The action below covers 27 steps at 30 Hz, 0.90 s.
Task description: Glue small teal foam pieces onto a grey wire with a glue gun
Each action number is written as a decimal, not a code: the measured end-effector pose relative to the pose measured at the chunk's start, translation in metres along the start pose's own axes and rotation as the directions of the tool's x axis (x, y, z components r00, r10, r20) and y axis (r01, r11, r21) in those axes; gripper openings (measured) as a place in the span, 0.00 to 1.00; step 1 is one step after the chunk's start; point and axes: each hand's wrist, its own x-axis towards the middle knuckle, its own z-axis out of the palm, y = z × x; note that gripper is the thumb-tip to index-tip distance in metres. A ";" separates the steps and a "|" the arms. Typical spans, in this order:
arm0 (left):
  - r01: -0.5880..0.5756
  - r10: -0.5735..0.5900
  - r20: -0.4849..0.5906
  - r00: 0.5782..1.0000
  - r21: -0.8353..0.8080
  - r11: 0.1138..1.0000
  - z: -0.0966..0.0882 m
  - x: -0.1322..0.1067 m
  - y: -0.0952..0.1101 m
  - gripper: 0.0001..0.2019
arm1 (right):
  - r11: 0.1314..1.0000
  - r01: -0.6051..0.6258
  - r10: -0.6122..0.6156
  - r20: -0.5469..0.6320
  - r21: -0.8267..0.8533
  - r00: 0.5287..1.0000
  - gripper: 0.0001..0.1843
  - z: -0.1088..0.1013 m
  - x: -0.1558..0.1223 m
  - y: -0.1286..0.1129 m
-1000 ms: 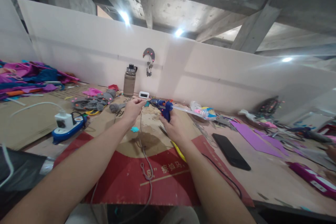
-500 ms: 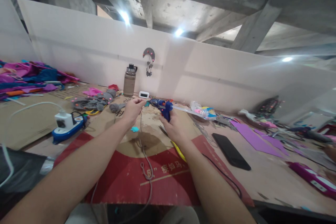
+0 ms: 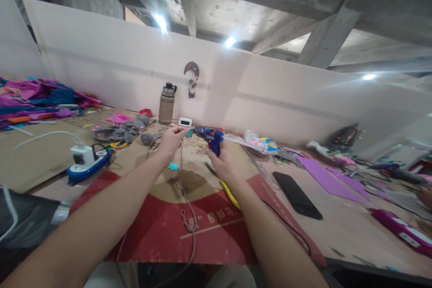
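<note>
My right hand (image 3: 224,159) is wrapped round the handle of a blue hot glue gun (image 3: 213,141); a long clear glue stick (image 3: 241,141) sticks out of its back. The gun's nozzle points left, close to the fingertips of my left hand (image 3: 173,141). Those fingers pinch a small teal piece (image 3: 189,133), partly hidden behind the nozzle. From beneath them a thin grey cord (image 3: 182,180) hangs down and runs loosely over the red and tan cardboard (image 3: 158,234). A light-blue cutout (image 3: 173,166) lies below my left hand. Yellow-handled scissors (image 3: 230,195) lie partly under my right forearm.
A water bottle (image 3: 166,104) and a small white digital display (image 3: 185,122) stand by the back wall. Left are a blue power strip (image 3: 88,165) and grey felt pieces (image 3: 123,132). A black phone (image 3: 297,194) and purple sheets (image 3: 327,177) lie right. Another person's hand (image 3: 424,195) shows at the right edge.
Both of my hands stay nearly still, with the nozzle held at the teal piece. The glue gun has shifted very slightly in my right hand.
</note>
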 end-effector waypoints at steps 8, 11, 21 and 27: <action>-0.012 0.012 0.007 1.000 0.004 1.000 0.000 0.000 -0.001 0.09 | 1.000 0.015 -0.015 0.004 0.001 1.000 0.21 0.001 0.000 0.002; -0.009 0.009 0.003 1.000 0.004 1.000 0.000 0.000 0.000 0.09 | 1.000 0.013 -0.013 -0.003 -0.001 1.000 0.21 0.001 0.000 0.001; 0.004 -0.004 0.000 1.000 -0.029 1.000 0.001 -0.002 0.003 0.08 | 1.000 0.008 -0.008 -0.004 0.010 1.000 0.21 0.001 0.000 0.004; 0.011 -0.010 0.004 1.000 -0.032 0.999 0.000 0.000 0.001 0.08 | 1.000 0.006 -0.006 0.006 0.002 1.000 0.21 0.001 0.000 0.003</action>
